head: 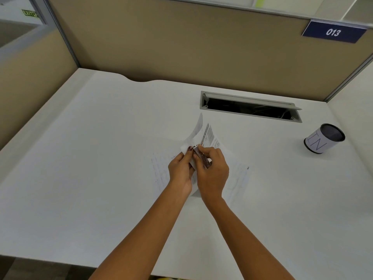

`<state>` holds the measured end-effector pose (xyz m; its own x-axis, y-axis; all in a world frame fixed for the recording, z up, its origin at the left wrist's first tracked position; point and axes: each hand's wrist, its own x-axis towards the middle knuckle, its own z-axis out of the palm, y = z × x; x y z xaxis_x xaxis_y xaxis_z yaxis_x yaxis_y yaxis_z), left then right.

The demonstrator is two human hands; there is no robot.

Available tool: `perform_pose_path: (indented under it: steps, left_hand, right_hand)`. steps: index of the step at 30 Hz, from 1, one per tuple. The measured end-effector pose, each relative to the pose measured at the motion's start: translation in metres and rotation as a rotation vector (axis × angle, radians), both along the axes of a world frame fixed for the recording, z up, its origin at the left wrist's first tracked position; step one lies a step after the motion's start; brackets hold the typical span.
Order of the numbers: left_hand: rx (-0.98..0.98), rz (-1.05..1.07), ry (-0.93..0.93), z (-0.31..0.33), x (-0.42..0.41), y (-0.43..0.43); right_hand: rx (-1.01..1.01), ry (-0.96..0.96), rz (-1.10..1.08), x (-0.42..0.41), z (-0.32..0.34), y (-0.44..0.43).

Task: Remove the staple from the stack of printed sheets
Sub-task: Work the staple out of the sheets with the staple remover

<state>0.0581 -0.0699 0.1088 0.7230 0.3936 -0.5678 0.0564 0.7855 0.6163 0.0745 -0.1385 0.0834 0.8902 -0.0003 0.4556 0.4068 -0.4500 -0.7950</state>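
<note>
A stack of printed sheets [210, 136] is lifted off the white desk [101, 158] at its near corner, its far end curling upward. My left hand [180, 170] pinches that corner between thumb and fingers. My right hand [212, 170] is closed around a small dark red staple remover [201, 157], whose metal tip meets the paper corner by my left thumb. The staple itself is too small to make out. Another printed sheet [238, 180] lies flat on the desk under my hands.
An open cable tray slot [250, 107] is cut into the desk behind the papers. A mesh pen cup [323, 138] with a paper label stands at the right. Beige partition walls [181, 47] close the desk at the back and sides.
</note>
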Motion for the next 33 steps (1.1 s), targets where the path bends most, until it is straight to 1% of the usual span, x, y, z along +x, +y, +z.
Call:
perform_pose_path:
  steps: [6,12,14,16,18,22,24,26,33]
  left_hand:
    - [0.044,0.016,0.047,0.0,0.002,0.0]
    - [0.023,0.036,0.054,0.001,0.004,0.002]
    - [0.025,0.037,0.048,0.001,0.004,0.003]
    - [0.029,0.035,0.039,0.001,0.004,0.003]
    - [0.032,0.027,0.047,0.001,0.004,0.005]
    - [0.058,0.004,0.05,0.0,0.003,0.009]
    - [0.103,-0.007,0.069,-0.001,0.003,0.012]
    - [0.135,-0.021,0.093,-0.002,0.003,0.013]
    - [0.125,-0.024,0.11,-0.002,0.003,0.014]
  right_hand:
    - [-0.178,-0.217,0.002,0.007,-0.005,-0.005]
    - [-0.278,-0.488,0.029,0.015,-0.004,-0.008]
    - [-0.274,-0.511,0.049,0.014,-0.004,-0.008]
    - [-0.227,-0.451,0.052,0.014,-0.004,-0.006]
    - [-0.156,-0.337,0.041,0.012,-0.004,-0.004]
    - [0.145,0.022,0.043,0.01,0.001,-0.005]
    - [0.243,0.142,0.033,0.013,0.002,-0.009]
    - [0.265,0.19,0.02,0.015,0.002,-0.014]
    - [0.264,0.234,-0.035,0.018,0.0,-0.024]
